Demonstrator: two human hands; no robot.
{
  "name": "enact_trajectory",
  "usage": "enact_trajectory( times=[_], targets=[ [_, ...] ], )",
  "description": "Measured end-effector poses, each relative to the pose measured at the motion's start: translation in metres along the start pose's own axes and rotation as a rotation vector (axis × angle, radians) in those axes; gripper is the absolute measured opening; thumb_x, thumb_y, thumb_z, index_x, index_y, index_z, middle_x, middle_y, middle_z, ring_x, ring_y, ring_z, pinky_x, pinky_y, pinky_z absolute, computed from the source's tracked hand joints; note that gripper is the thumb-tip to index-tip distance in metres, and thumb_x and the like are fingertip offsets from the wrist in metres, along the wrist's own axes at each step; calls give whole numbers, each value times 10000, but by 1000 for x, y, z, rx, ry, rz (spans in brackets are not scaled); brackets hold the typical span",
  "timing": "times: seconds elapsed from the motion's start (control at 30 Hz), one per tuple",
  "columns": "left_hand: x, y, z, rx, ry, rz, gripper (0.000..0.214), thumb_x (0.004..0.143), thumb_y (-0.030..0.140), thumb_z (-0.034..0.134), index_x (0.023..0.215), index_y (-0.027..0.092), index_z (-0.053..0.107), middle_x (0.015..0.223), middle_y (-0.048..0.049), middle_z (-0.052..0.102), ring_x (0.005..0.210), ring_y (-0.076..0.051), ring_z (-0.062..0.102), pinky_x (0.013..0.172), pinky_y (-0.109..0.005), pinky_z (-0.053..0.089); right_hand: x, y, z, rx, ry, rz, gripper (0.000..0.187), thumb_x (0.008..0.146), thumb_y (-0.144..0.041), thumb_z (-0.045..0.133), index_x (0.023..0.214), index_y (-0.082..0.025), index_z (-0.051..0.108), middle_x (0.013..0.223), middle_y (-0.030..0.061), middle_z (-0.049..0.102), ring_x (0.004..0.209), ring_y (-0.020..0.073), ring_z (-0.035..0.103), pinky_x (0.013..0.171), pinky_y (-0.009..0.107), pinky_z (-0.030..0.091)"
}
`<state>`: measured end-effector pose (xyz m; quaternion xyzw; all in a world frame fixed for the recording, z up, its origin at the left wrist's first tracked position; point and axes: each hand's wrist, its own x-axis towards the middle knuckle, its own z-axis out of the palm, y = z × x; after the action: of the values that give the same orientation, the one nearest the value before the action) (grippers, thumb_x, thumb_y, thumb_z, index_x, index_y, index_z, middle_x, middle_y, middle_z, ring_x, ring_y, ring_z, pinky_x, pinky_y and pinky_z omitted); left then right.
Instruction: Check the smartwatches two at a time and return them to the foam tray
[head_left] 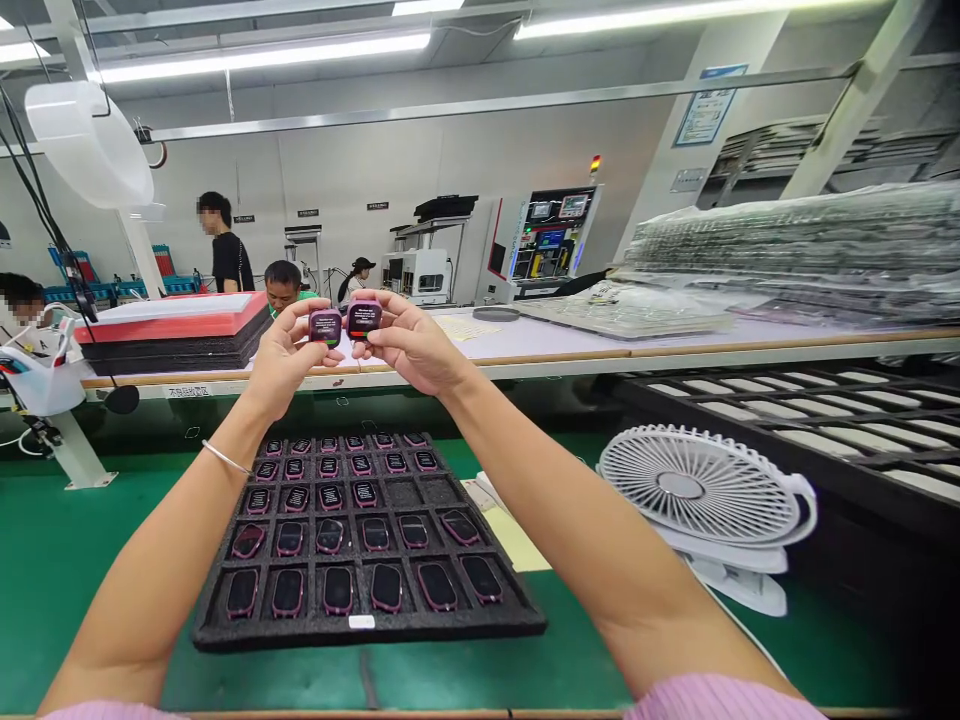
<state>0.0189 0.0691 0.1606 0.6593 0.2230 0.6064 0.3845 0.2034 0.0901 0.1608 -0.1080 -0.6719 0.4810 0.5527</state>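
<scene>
Electronics assembly workshop: foam tray of smartwatches [262, 630] below the left hand [289, 360], screen-panelled machine [544, 240] beyond the right hand [412, 345].

A camera worn on the person's head looks forward and down at the left hand [289, 360] and right hand [412, 345], close above a green workbench [75, 580].

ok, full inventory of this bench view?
smartwatches: 2, pink cases, dark screens, one pinched in each hand
tray smartwatches: about 28, pink cases, in foam tray
foam tray: 1, black, on mat, two slots empty
mat: 1, green, on bench
clip fan: 1, white, right of tray
foam pads: stack, black and red, far left
wrapped trays: stack, clear plastic, far right
test machine: 1, white, background
co-workers: 4, background
bangle: 1, silver, left wrist
left hand: raised
right hand: raised
sleeves: 2, pink
</scene>
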Motion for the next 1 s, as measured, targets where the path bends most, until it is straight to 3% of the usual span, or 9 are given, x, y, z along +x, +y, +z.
enact_trajectory(
  times=[0.63, 0.8, 1.0],
  targets=[
    [-10, -12, 7, 8, -36, 74, 527, 622, 126, 746, 1116, 219, 585, 881, 32, 678, 603, -87, 673, 642, -230, 601, -21, -4, -5, -28, -45, 36, 545, 709, -125, 706, 1220, -218, 541, 991, -2, 649, 713, 102, 652, 739, 290, 562],
    [-43, -31, 5, 7, -20, -37, 530, 652, 162, 764, 1145, 209, 575, 907, 21, 661, 630, -106, 695, 639, -233, 600, -50, 24, -3, 0, -49, 100, 510, 756, -132, 681, 1236, -222, 536, 925, -10, 645, 719, 110, 663, 708, 271, 547],
    [-91, -74, -1, -13, -18, -326, 539, 648, 137, 746, 1156, 186, 573, 899, 5, 662, 658, -109, 691, 669, -243, 592, -98, 83, -6, 102, -4, 277, 501, 741, -144, 724, 1207, -224, 560, 950, 3, 667, 700, 111, 672, 686, 261, 540]
  ],
)
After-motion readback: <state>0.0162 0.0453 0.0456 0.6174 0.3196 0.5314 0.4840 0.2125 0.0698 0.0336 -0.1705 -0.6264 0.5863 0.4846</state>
